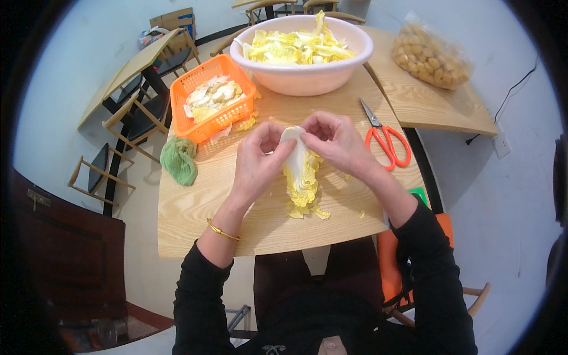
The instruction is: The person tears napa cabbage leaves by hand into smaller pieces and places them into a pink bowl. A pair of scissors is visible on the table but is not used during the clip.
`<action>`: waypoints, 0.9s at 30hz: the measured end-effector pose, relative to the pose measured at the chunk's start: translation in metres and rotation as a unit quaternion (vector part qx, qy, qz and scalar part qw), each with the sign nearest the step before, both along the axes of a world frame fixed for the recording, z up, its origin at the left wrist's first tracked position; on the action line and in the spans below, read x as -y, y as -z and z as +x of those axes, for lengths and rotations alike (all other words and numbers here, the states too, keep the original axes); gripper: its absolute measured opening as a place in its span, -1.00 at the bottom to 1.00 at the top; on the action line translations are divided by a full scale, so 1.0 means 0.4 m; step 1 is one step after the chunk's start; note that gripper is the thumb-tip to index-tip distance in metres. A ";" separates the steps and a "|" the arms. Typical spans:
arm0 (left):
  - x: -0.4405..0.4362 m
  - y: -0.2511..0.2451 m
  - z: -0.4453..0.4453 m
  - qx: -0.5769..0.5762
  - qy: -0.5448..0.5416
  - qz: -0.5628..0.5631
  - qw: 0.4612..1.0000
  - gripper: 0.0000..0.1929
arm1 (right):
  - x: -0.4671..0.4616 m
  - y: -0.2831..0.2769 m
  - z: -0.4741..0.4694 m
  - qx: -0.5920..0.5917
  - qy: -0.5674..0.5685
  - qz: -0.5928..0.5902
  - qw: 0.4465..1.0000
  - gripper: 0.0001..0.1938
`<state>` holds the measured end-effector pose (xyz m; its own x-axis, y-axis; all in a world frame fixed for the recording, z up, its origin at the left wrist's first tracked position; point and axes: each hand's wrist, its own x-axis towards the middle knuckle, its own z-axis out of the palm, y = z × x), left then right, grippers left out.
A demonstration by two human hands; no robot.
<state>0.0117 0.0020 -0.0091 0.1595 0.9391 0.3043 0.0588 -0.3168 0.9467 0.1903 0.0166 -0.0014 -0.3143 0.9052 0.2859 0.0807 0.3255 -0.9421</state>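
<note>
A napa cabbage leaf (293, 155) with a white stem and frilly yellow edges is pinched at its stem end between my two hands. My left hand (265, 155) grips the stem's left side with thumb and fingers. On the other side, my right hand (335, 140) holds its upper right edge. The leafy end hangs down toward me, over the wooden table (213, 213), where small yellow scraps lie. Beyond my hands stands a pale pink basin (306, 80) heaped with cabbage pieces (297, 46). Orange-handled scissors (385, 140) lie to the right of my right hand.
An orange plastic basket (217, 126) of leaf scraps stands at the back left, with a crumpled green cloth (179, 160) near it. A clear bag of round tan pieces (430, 57) rests on a second table (443, 106) at the right. Chairs (146, 111) stand at the left.
</note>
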 end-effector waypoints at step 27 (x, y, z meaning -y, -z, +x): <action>0.012 -0.011 -0.002 0.033 0.046 -0.018 0.998 -0.91 | -0.001 0.002 0.004 -0.052 -0.072 -0.118 0.989 -0.88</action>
